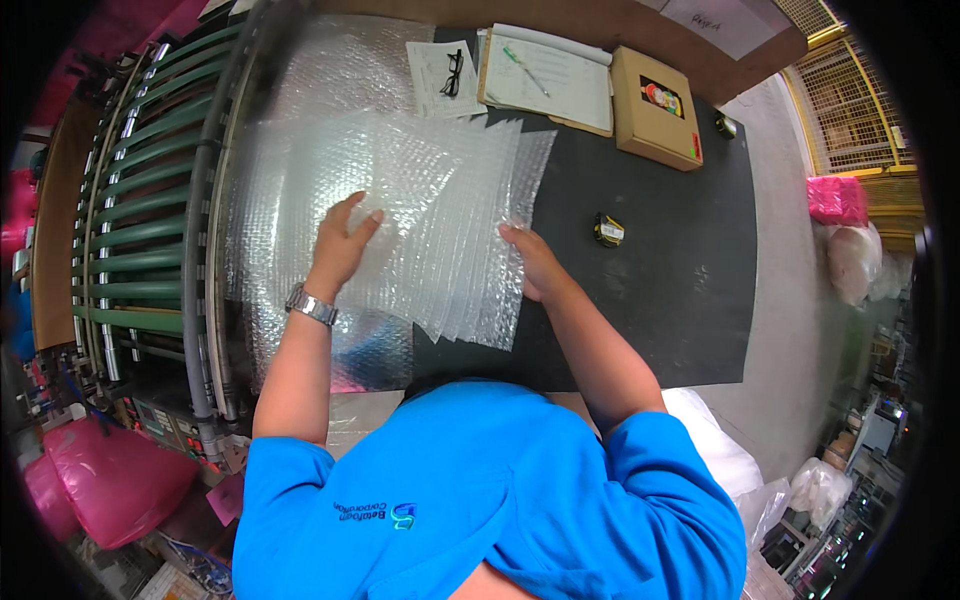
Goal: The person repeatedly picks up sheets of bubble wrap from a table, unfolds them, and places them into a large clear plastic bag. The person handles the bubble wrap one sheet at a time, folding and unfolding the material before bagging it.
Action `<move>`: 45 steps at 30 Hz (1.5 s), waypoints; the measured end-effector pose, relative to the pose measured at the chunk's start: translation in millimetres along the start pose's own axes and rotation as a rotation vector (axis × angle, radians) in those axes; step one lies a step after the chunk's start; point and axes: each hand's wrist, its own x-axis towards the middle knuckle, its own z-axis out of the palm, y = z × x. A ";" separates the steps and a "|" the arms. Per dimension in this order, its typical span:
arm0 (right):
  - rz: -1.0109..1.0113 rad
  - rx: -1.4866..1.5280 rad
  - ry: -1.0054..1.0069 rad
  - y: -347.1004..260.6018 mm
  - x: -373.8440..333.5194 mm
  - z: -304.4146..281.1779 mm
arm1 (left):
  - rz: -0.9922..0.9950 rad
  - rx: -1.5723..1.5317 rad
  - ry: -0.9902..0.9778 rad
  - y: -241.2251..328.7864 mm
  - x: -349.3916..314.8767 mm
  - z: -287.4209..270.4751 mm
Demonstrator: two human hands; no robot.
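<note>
Clear bubble-wrap sheets (430, 230) fanned rightward, long axis unclear, right grip (536, 264) clamped on them, left grip (340, 250) apart

Left hand (340, 248) loosely spread; right hand (534, 262) curled

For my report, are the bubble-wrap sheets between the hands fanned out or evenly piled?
Fanned out: the bubble-wrap sheets overlap in steps, their edges showing one beside another toward the right hand.

"What lies left of the bubble wrap (440, 200)?"
"The rollers (140, 320). Behind lies the clipboard (595, 129), pen (527, 71) on top; left of that, glasses (453, 74) on paper (430, 95)."
"And right?"
"The tape measure (608, 231), on the mat (670, 300), with the box (650, 130) behind it."
</note>
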 end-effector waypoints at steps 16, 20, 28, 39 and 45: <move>0.195 0.119 0.039 37.9 -8.3 -34.9 | -0.296 -0.043 -0.223 -39.2 -4.2 39.3; 0.136 -0.018 0.074 29.9 -22.7 -38.8 | -0.123 -0.120 -0.257 -14.1 -38.3 69.4; -0.083 -0.312 0.098 -43.9 -96.3 -5.2 | -0.297 -0.786 -0.479 60.6 -41.7 57.4; -0.170 -0.211 -0.023 5.9 -67.0 -45.8 | -0.437 -0.743 -0.384 16.2 -48.7 76.1; -0.276 -0.655 0.155 -2.6 -63.5 18.7 | -0.332 -0.899 -0.519 -1.6 -47.4 80.7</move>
